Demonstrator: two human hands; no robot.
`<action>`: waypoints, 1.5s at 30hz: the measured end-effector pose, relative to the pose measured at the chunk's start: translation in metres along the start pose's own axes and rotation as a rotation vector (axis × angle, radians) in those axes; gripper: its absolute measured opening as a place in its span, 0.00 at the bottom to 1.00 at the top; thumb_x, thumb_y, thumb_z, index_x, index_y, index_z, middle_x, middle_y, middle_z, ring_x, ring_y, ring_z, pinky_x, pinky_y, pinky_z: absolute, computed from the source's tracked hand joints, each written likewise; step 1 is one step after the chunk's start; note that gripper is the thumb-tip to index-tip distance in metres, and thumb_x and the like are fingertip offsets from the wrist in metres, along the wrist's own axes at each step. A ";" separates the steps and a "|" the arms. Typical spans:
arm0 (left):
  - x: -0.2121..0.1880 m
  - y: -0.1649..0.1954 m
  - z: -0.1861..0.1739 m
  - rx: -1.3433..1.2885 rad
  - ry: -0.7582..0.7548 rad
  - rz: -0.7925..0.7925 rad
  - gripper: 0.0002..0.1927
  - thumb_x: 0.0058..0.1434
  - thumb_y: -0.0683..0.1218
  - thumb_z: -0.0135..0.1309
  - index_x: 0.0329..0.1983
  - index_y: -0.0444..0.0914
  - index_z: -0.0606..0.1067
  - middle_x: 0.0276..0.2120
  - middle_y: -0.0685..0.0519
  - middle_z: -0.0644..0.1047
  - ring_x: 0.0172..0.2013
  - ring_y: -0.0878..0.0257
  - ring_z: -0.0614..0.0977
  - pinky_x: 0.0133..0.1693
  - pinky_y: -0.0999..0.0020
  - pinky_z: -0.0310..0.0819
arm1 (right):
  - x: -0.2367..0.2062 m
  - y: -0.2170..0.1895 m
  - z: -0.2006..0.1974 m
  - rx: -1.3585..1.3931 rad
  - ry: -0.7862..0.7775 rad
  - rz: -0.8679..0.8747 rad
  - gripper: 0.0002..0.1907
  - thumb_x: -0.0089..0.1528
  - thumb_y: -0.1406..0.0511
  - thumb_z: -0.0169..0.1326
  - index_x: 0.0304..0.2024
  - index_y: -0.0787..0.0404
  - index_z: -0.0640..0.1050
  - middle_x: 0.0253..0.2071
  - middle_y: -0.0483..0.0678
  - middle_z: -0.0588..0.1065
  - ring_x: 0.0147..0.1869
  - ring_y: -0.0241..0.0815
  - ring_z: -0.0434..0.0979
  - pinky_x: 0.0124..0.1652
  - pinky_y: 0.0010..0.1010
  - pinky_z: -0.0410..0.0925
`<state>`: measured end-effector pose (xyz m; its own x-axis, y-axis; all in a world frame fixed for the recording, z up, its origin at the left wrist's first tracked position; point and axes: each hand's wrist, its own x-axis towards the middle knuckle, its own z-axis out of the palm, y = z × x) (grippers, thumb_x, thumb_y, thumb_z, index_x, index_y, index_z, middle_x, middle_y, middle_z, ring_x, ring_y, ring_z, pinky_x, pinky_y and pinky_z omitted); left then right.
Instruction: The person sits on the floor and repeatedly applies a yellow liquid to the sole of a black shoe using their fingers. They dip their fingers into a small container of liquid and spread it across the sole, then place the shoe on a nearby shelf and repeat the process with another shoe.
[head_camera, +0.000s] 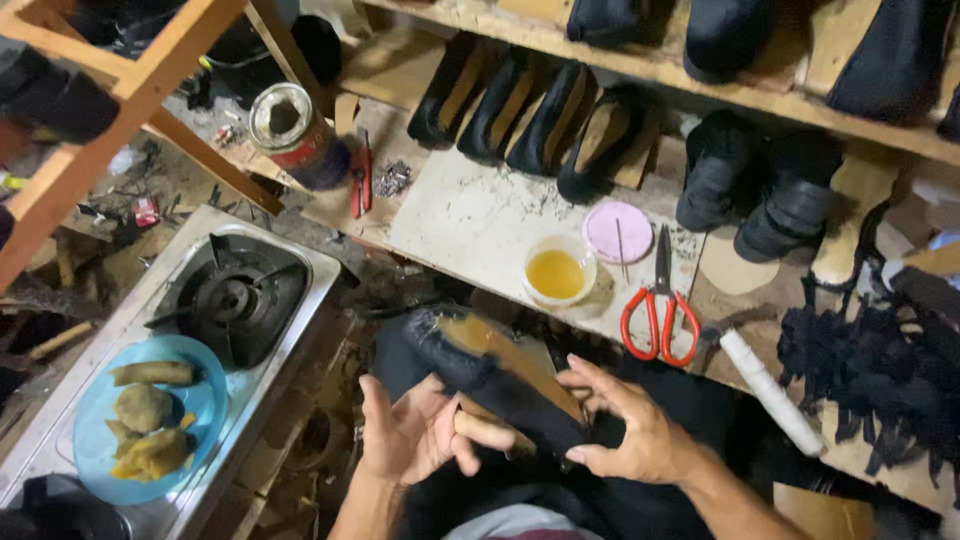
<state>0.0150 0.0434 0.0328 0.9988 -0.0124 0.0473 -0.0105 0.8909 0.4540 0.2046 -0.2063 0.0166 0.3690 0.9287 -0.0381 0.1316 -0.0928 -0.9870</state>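
While both hands worked low centre of the frame, the black shoe upper (490, 375) sat sole-up between them, long axis diagonal, one end pointing upper left, the other lower right. Left hand (415, 435) cupped it from below, thumb curled around a pale handle-like piece; what that was, cannot tell. Right hand (630, 425) clasped the lower-right end, fingers spread over the edge. Tan insole faced up. Above, on the white board (470, 225): cup of yellow glue (557, 272), pink lid (617, 232), red-handled scissors (660, 305). Left of frame: gas burner (235, 295), blue plate (195, 400) of food. Further up, row of black shoes (530, 115) under the wooden shelf (650, 65).
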 end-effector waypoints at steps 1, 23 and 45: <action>0.004 0.007 0.000 0.196 0.103 -0.111 0.58 0.54 0.78 0.47 0.74 0.32 0.56 0.63 0.37 0.72 0.43 0.41 0.83 0.31 0.62 0.81 | -0.001 0.008 0.005 0.132 0.046 0.035 0.56 0.47 0.69 0.70 0.73 0.62 0.54 0.64 0.57 0.71 0.59 0.51 0.76 0.57 0.40 0.71; 0.124 0.064 0.001 0.522 0.462 0.582 0.32 0.72 0.50 0.51 0.74 0.27 0.64 0.54 0.47 0.69 0.54 0.58 0.70 0.55 0.62 0.63 | 0.027 0.007 0.015 -0.013 0.437 -0.158 0.43 0.57 0.69 0.60 0.73 0.64 0.57 0.66 0.60 0.70 0.63 0.50 0.77 0.54 0.38 0.73; 0.351 0.225 0.023 0.706 0.442 0.301 0.13 0.73 0.52 0.46 0.49 0.39 0.74 0.29 0.52 0.77 0.21 0.63 0.77 0.21 0.74 0.69 | 0.012 0.018 0.043 -0.575 0.230 0.059 0.28 0.60 0.56 0.63 0.62 0.56 0.76 0.51 0.51 0.81 0.44 0.41 0.86 0.45 0.34 0.78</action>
<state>0.3619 0.2289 0.1717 0.8745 0.4841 -0.0280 -0.1575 0.3382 0.9278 0.1716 -0.1818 -0.0079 0.5712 0.8208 0.0075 0.5555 -0.3799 -0.7397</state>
